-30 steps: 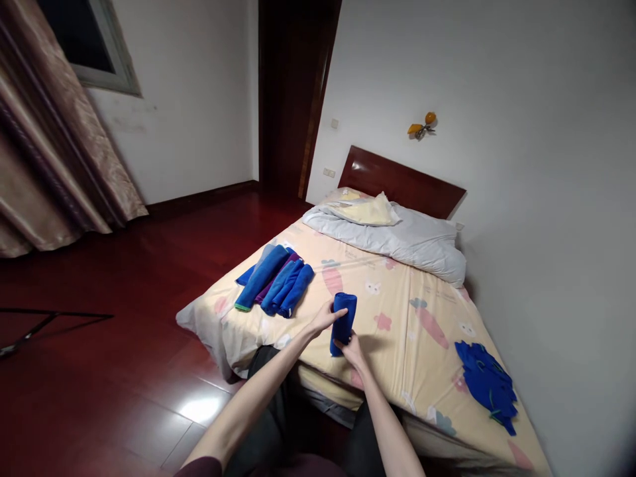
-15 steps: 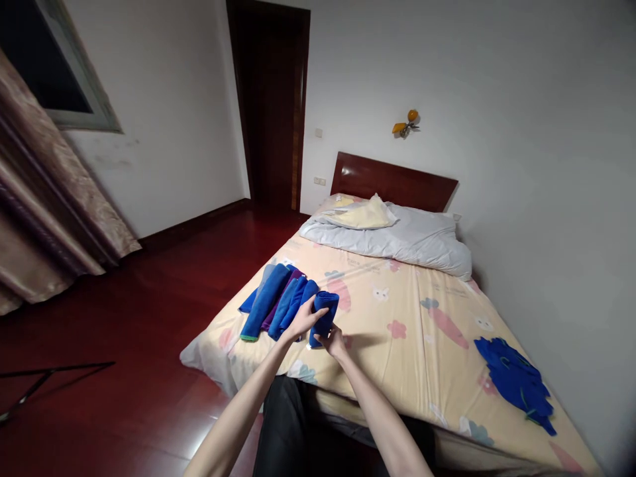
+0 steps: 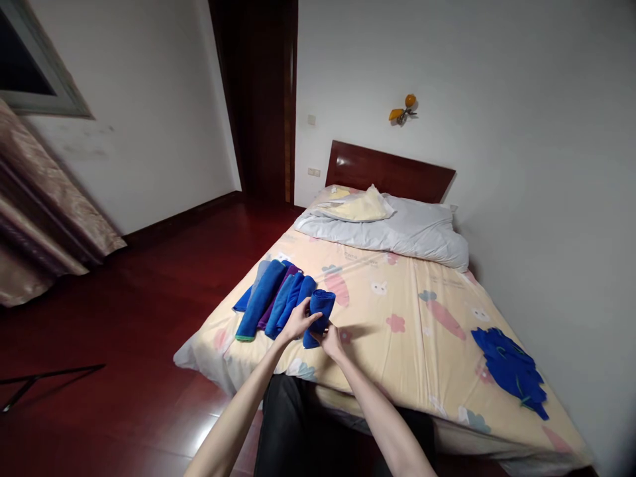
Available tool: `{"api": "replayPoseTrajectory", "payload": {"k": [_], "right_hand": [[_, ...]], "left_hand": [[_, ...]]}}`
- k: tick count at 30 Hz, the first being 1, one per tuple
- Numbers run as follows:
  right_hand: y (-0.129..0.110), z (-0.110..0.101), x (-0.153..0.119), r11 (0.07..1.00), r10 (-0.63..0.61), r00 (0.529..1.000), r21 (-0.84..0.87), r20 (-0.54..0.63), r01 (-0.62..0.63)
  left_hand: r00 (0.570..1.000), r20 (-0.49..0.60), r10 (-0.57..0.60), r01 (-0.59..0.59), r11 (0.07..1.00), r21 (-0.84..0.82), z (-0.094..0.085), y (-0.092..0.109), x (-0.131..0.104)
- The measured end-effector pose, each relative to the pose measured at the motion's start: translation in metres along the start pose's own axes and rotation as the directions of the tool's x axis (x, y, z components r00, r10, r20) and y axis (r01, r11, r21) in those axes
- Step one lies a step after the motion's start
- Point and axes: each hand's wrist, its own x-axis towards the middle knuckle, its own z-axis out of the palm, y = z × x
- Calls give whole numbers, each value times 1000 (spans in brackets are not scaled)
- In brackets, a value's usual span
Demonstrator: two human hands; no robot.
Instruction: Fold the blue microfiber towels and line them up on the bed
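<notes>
A rolled blue towel [image 3: 322, 303] stands tilted in both my hands, just above the near side of the bed. My left hand [image 3: 299, 320] is closed around its left side, thumb across the front. Lower down, my right hand [image 3: 330, 340] grips the roll near its bottom end. Several rolled towels lie side by side just left of my hands: a long blue roll [image 3: 262, 301] with a green edge, a purple roll [image 3: 279, 298], a grey one and more blue ones. At the bed's right side lies a loose, crumpled heap of blue cloths [image 3: 511, 371] with green edging.
The bed [image 3: 397, 358] has a cream sheet with carrots and rabbits. A grey quilt [image 3: 422, 232] and a pale yellow cloth [image 3: 365, 204] lie by the dark headboard [image 3: 387, 171]. On the red floor at left are a curtain [image 3: 44, 212] and a thin black stand leg [image 3: 54, 374].
The rolled towel has tipped slightly and shifted a little left in my hands, which stay closed on it. My view has turned a little, so the room appears moved up and left.
</notes>
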Motion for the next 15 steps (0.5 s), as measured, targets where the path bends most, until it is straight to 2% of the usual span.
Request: {"api": "replayPoseTrajectory", "payload": {"k": [4,8,15], "right_hand": [[6,1,1,998,-1,1000,-60,-12,1],[11,0,1,999,1,1000,-38,-8,-1],[5,-1,0,1000,-2,1000,-3,11,2]], "left_hand": [[1000,16,5,-5,1000,-5,-1,-2,0],[1000,12,-21,20,1000,16,-1,-5,1],[999,30,30,-30,999,24,-2,-11,3]]}}
